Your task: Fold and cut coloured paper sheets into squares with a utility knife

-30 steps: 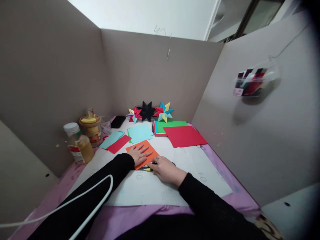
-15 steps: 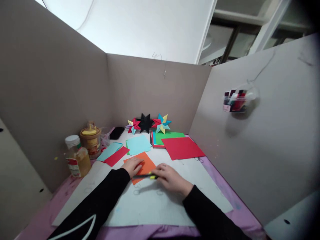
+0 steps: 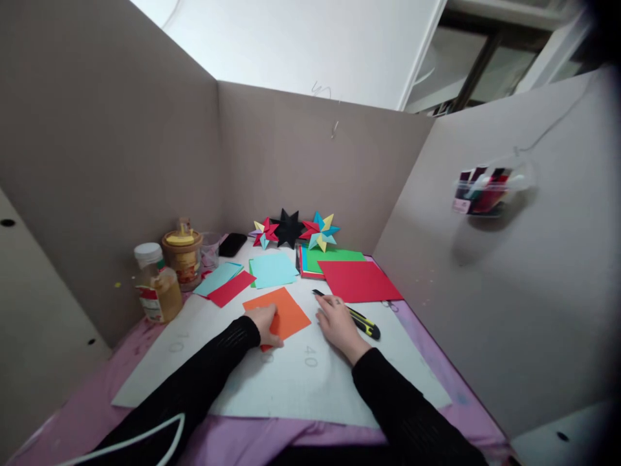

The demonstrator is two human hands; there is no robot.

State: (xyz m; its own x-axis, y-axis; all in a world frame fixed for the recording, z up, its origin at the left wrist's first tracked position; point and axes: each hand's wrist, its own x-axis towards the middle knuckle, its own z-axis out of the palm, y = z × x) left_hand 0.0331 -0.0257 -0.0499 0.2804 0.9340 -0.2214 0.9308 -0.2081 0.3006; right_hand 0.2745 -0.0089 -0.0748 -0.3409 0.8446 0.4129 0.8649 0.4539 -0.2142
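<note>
My left hand [image 3: 263, 323] rests on the left side of an orange paper square [image 3: 291, 317], its thumb and fingers spread apart. The sheet lies on the white cutting mat [image 3: 310, 395]. Over at the right, my right hand [image 3: 338, 327] is low above the mat with its fingers stretched forward. A black and yellow utility knife [image 3: 365, 322] lies slantwise behind that hand, its tip showing beyond the fingers. Part of the knife is covered by the hand.
Blue sheets [image 3: 275, 270], a red strip [image 3: 233, 289] and a large red sheet [image 3: 359, 281] lie farther back. Folded paper stars [image 3: 290, 228] lean against the back panel. A glue jar [image 3: 158, 285], a brown tub [image 3: 183, 259] and a phone [image 3: 233, 244] stand or lie left.
My right hand has moved away from the orange sheet, and the knife now lies farther right beside it. My left thumb and fingers have spread wider. The view has shifted slightly.
</note>
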